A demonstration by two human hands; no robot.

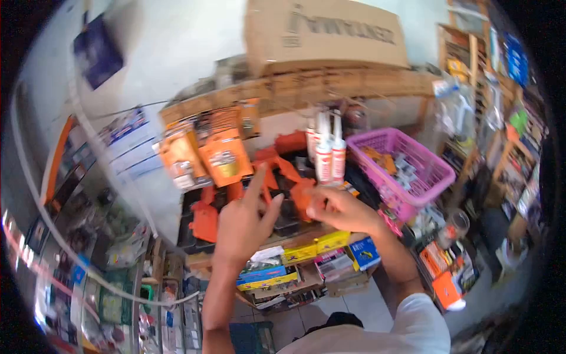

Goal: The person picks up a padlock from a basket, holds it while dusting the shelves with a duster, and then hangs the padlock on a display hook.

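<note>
My left hand (240, 225) is over the front of a dark tray (187, 233), its index finger stretched out and its thumb apart. Several orange-red pieces (204, 221) that look like plastic lie in and around the tray. My right hand (345, 211) has loosely bent fingers, with a gap between thumb and index finger. Its fingertips are beside an orange-red piece (302, 197); blur hides whether they touch. Behind that hand stand white sealant tubes (338, 154) with red print. Orange packets (226, 159) hang behind my left hand.
A pink plastic basket (415, 197) with small packets stands at the right. Below the bench edge are yellow boxes (333, 242) and a blue box (365, 252). A large cardboard box (330, 35) rests on the wooden ledge (295, 85). A pale hose (97, 274) curves along the left.
</note>
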